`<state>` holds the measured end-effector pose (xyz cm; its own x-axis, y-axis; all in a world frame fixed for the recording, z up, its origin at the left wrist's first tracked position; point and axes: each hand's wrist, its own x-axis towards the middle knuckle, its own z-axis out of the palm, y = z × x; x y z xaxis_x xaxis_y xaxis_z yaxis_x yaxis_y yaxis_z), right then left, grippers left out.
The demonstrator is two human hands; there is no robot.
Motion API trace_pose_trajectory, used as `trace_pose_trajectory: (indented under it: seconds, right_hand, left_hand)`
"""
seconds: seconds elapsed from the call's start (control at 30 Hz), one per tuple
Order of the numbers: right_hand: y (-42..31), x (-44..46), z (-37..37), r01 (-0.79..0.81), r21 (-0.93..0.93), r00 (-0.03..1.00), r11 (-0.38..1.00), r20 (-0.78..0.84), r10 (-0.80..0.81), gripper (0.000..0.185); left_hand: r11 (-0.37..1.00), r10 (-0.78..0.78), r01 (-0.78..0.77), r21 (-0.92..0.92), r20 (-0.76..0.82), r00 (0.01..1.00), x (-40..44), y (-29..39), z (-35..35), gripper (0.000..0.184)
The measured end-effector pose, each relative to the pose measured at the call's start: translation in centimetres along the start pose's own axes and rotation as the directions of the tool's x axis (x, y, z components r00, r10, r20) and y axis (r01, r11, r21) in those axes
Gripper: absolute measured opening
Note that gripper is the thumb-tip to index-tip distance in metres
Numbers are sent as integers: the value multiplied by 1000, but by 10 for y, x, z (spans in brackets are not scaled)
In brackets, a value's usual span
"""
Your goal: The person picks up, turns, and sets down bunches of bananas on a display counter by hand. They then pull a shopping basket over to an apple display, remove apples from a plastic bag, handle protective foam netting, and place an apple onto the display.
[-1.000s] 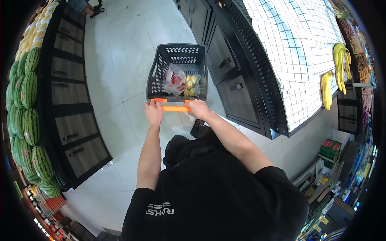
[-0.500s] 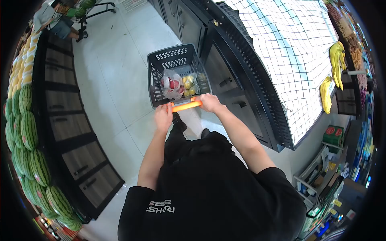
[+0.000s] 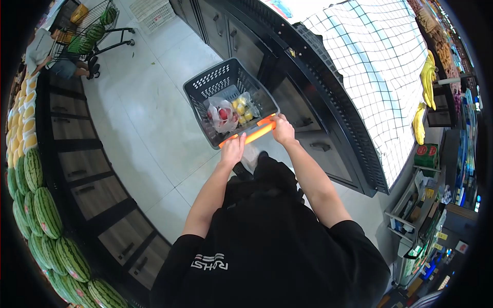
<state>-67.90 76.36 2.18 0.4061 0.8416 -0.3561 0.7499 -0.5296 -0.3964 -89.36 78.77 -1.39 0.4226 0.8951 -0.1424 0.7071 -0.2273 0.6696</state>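
A dark grey shopping basket [image 3: 197, 110] stands in front of my legs, turned at an angle. Along its near rim runs an orange handle [image 3: 260, 134]. My left hand [image 3: 233, 149] is closed around the handle's left end, and my right hand [image 3: 283, 129] grips its right end. Inside the basket lie a clear plastic bag of red fruit [image 3: 222, 114] and, to its right, another clear bag of yellow fruit [image 3: 243, 109]. My fingers are partly hidden behind the handle.
Watermelons [image 3: 49, 211] are stacked on the left counter. A dark display stand [image 3: 328, 105] with a checked cloth [image 3: 359, 66] and bananas [image 3: 427, 79] rises on the right. A person [image 3: 64, 64] is at the upper left beside a cart of watermelons [image 3: 95, 33].
The basket has rotated clockwise, and both my hands have shifted rightwards with its handle. More of the cart beside the other person has come into view.
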Motion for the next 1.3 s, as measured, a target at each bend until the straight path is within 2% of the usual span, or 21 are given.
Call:
trace_pose_trajectory:
  seconds: [0.13, 0.27, 0.37, 0.43, 0.53, 0.6, 0.67, 0.7, 0.8, 0.9, 1.1, 1.2, 1.3]
  right_hand:
    - [-7, 29, 6, 23, -3, 999, 1000, -41, -23, 30]
    - [-29, 56, 0, 87, 55, 993, 995, -81, -82, 27]
    - [-39, 85, -2, 135, 86, 991, 987, -32, -133, 24]
    - [-49, 101, -3, 163, 132, 986, 978, -56, -157, 21]
    - [-59, 128, 6, 184, 162, 980, 970, -102, -169, 21]
    - [-70, 146, 7, 137, 164, 990, 977, -40, -132, 23]
    - [-82, 162, -1, 131, 187, 990, 974, 19, -137, 22]
    - [-84, 169, -2, 145, 197, 988, 970, 16, -151, 22]
    - [-92, 186, -8, 132, 252, 988, 959, 44, -147, 22]
    - [-99, 198, -12, 154, 294, 974, 943, 116, -195, 24]
    - [-108, 213, -12, 171, 271, 970, 947, 124, -211, 20]
    - [-113, 217, -6, 179, 284, 972, 942, 100, -215, 21]
    - [-115, 233, 6, 130, 278, 981, 952, 106, -165, 21]
  left_hand:
    - [1000, 8, -8, -5, 79, 997, 28, -2, -15, 51]
    - [996, 90, -90, -20, 32, 995, 58, -17, -24, 48]
    - [994, 111, -111, -11, 12, 994, 85, -27, -32, 44]
    - [995, 96, -95, -28, 24, 995, 102, -37, -39, 44]
    - [998, 64, -63, -11, 146, 987, 130, -53, -51, 42]
    - [1000, 18, -18, 1, 240, 971, 150, -43, -72, 43]
    - [988, 73, -105, 109, 259, 963, 171, -39, -76, 47]
    - [989, 7, -55, 135, 332, 943, 181, -13, -91, 51]
    - [977, -4, -68, 203, 334, 943, 211, -17, -77, 47]
    - [976, -1, -75, 204, 347, 938, 225, -23, -84, 40]
    - [969, 8, -102, 225, 384, 923, 243, -30, -93, 34]
    - [970, 54, -142, 197, 394, 917, 250, -44, -98, 32]
    - [976, 143, -196, 91, 412, 900, 268, -56, -96, 29]
